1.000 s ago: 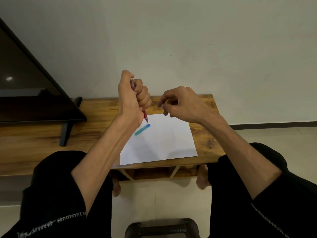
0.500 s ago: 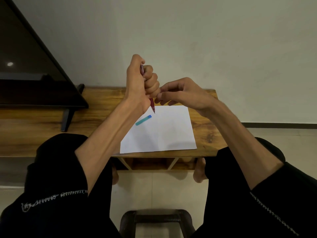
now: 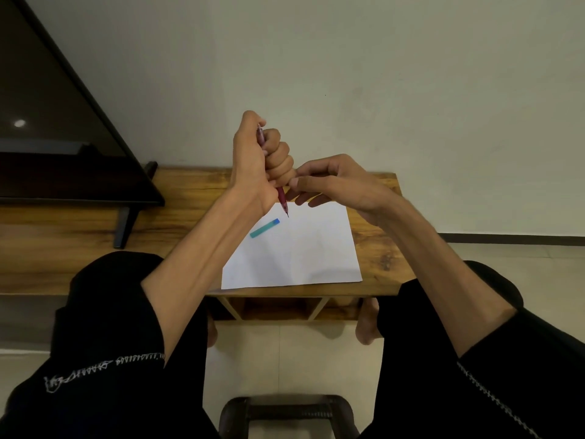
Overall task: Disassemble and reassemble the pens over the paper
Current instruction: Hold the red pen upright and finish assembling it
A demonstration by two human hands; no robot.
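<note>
My left hand (image 3: 259, 163) grips a red pen (image 3: 281, 199) in a fist, tip pointing down over the far left corner of the white paper (image 3: 304, 255). The pen's top end pokes out above my fingers. My right hand (image 3: 329, 185) is beside the fist, its thumb and forefinger pinched together close to the pen's lower part; whether they hold a small piece is hidden. A teal pen cap with a blue end (image 3: 264, 228) lies on the paper just below the pen tip.
The paper lies on a low wooden table (image 3: 190, 198) against a pale wall. A dark TV (image 3: 47, 147) on a black stand fills the table's left side. My knees in black trousers flank the table, and a dark stool (image 3: 285, 413) sits below.
Both hands rose and came together: my right hand moved left until its pinched fingers reached the pen below my left fist. The cap stayed on the paper.
</note>
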